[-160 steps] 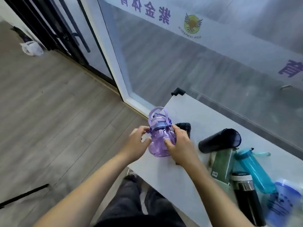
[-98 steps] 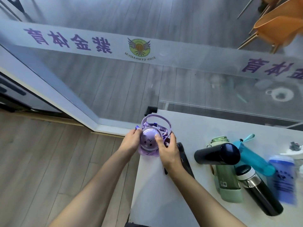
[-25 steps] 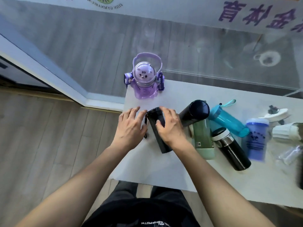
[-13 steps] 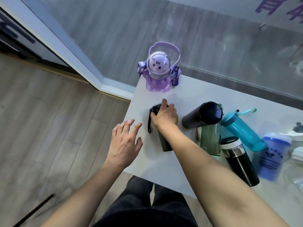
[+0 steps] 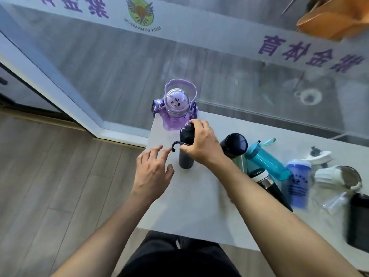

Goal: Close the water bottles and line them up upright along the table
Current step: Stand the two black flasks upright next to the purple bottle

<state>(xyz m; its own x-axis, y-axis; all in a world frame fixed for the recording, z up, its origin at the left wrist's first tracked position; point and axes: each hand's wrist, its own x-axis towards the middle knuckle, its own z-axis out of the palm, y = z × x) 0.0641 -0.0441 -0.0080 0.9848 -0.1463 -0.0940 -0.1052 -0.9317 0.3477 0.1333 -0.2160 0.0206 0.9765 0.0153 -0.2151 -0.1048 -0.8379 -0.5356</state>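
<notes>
A purple bottle with a domed lid and strap stands upright at the far left corner of the white table. Just in front of it a slim black bottle stands upright, and my right hand grips its upper part. A short black loop hangs off its left side. My left hand hovers beside it with fingers spread, holding nothing. To the right lie a dark bottle, a teal bottle, a black steel-necked flask and a blue cup.
White lids and a steel-lined cap lie at the right, with a black object at the right edge. A glass wall runs behind the table. Wooden floor lies to the left, close to the table's left edge.
The slim black bottle lay on its side under my right hand; it now stands upright in front of the purple bottle. My left hand has moved closer to it.
</notes>
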